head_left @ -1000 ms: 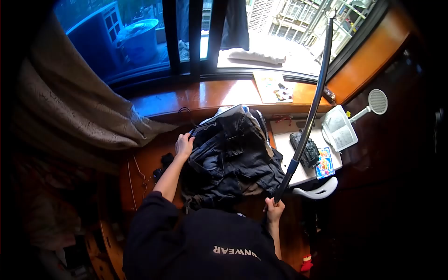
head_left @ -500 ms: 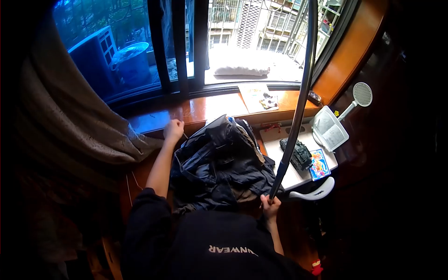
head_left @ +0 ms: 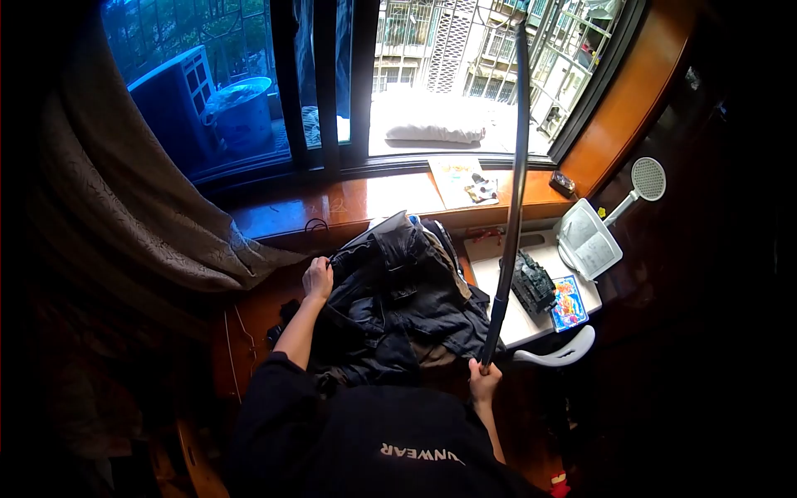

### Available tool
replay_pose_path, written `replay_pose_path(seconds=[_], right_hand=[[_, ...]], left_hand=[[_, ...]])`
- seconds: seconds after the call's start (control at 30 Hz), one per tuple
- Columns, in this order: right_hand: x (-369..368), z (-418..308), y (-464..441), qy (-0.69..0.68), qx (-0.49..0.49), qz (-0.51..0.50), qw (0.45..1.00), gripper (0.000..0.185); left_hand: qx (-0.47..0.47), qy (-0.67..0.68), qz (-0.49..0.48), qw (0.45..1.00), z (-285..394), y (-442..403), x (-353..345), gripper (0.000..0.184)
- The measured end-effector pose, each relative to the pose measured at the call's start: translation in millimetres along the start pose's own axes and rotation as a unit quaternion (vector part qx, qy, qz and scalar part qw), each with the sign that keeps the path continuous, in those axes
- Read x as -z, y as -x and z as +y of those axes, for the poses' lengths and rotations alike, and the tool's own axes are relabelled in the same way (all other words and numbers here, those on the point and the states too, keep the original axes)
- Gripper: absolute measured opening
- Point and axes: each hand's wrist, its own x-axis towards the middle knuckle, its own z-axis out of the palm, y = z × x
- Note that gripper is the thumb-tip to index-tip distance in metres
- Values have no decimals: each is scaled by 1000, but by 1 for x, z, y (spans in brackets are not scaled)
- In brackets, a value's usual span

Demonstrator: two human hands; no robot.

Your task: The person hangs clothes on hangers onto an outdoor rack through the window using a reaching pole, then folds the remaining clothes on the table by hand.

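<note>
A pile of dark clothes (head_left: pixel 398 290), with waistbands and folds showing, lies in front of me below the windowsill. My left hand (head_left: pixel 318 280) is closed at the upper left edge of a black garment (head_left: pixel 357 266) in that pile. Just beyond this hand, a thin dark loop like a hanger's hook (head_left: pixel 315 224) shows against the sill. On the other side, my right hand (head_left: pixel 484 382) is wrapped round the lower end of a long dark pole (head_left: pixel 516 166). The pole rises at a slant past the clothes towards the open window.
A small pale table (head_left: pixel 523 332) on the right bears a dark green model tank (head_left: pixel 531 282), a colourful box (head_left: pixel 569 299) and a white lamp-like stand (head_left: pixel 589 241). A paper (head_left: pixel 452 178) lies on the wooden sill (head_left: pixel 374 192). A curtain (head_left: pixel 141 191) hangs at left.
My left hand has come down from near the sill to the garment's edge. The pole's top has swung left and its tip now shows. The view has shifted slightly.
</note>
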Motion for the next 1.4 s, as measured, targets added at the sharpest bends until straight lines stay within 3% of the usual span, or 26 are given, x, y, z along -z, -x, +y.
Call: replay_pose_path(seconds=[0.03,0.1,0.2,0.3,0.37,0.43,0.5,0.57,0.63,0.7,0.73,0.77,0.83,0.87,0.9,1.07,1.23,1.4], right_hand=[[4,9,1,7,-11,-13,1000,29],[10,6,6,-8,-120,-42,992,37],[16,30,10,-12,-135,-81,988,40],[23,18,5,-22,-65,-106,992,42],[27,14,1,-43,-42,-123,991,34],[29,21,-4,27,43,-112,992,28],[30,36,-4,51,48,-137,988,20],[32,48,-4,-32,23,-163,986,18],[40,39,2,-108,-82,-210,968,29],[40,51,9,-98,-50,-201,973,29],[41,40,7,-83,-25,-194,977,30],[50,35,2,-41,-94,-283,954,27],[51,47,-2,0,-93,-324,942,32],[47,27,-9,40,-159,-368,915,31],[54,8,6,-14,-15,-232,973,34],[38,49,-10,-51,-27,-269,961,35],[32,50,-24,-54,-17,-284,957,35],[24,52,-35,-55,-6,-301,952,36]], left_hand=[[-4,1,3,1000,12,-7,10,11],[-96,88,43,991,49,-17,41,9],[-155,133,35,978,117,-41,80,9],[-168,166,9,972,180,-68,112,9],[-219,165,16,962,227,-93,137,12],[-288,160,14,944,274,-122,162,11],[-342,126,47,930,319,-153,181,8],[-393,95,90,910,356,-184,201,14],[-408,88,117,901,392,-206,227,21],[-438,71,171,880,416,-234,247,26],[-438,65,189,876,427,-244,254,30],[-412,48,160,896,438,-245,266,33],[-452,91,200,864,445,-263,262,35],[-455,92,206,862,448,-264,264,35],[-442,87,194,872,452,-266,266,36],[-440,99,219,865,469,-286,274,36],[-507,135,227,820,473,-297,276,34],[-475,146,160,853,473,-297,275,33]])
